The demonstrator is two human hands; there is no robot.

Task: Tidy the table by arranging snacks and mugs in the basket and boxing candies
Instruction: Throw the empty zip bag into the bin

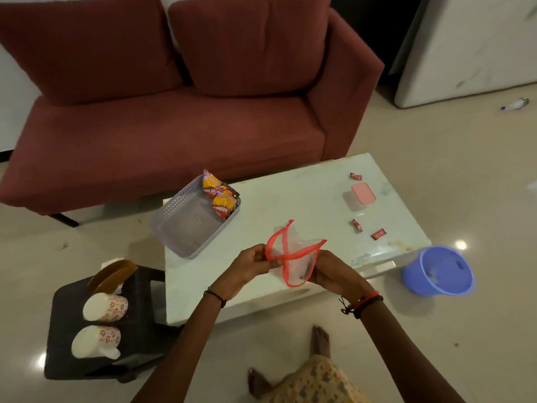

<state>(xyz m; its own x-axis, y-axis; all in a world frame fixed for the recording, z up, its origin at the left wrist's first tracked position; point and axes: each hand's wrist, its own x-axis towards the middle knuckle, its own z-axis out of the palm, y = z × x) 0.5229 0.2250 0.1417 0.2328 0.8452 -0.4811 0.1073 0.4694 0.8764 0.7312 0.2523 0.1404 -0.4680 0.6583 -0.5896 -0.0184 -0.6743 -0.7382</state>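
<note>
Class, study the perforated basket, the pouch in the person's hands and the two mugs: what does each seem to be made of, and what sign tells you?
Basket: likely moulded plastic, matt lilac-grey; walls pierced with rows of small holes.
Pouch: thin clear plastic film with red edging; it crumples and the table shows through.
Mugs: probably glazed ceramic, white with flower print, slight sheen.

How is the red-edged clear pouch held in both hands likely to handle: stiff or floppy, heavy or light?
Probably floppy: the pouch twists, its red edge looping between the left hand and right hand. Likely light, since two pinches alone seem to carry it. The glossy film may slip from a loose pinch.
</note>
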